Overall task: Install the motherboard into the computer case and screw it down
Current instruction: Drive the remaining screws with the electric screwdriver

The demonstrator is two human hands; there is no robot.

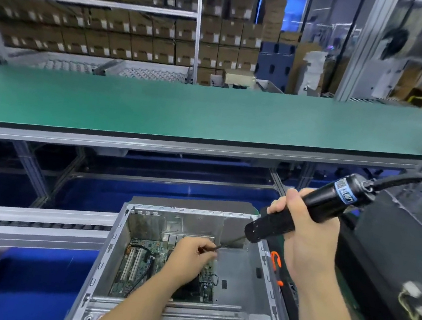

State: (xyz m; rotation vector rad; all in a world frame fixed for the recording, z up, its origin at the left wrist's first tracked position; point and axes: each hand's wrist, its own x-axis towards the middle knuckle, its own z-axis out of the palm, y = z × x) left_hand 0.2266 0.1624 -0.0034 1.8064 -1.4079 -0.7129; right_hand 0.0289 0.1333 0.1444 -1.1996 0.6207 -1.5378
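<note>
bare metal computer case point(246, 276) is lying open on its side at the bottom middle of the head view, with the green motherboard point(137, 270) sitting flat inside it, against the case's left wall and far edge. the left hand point(193, 254) is reaching over the board with its fingers curled, pinching the thin bit point(230, 241) of an electric screwdriver point(306, 211) near its tip, close to the board's far right corner. the right hand point(308, 239) is gripping the black body of the screwdriver above the case's far right corner, holding it tilted, with its cable point(416, 180) running off toward the right edge. an orange-handled tool point(276, 264) is lying just outside the case's right wall, partly hidden by the right wrist. a long green bench point(184, 111) is stretching across the middle of the view, and shelves of brown cardboard boxes point(113, 33) are standing behind it, blurred.
</note>
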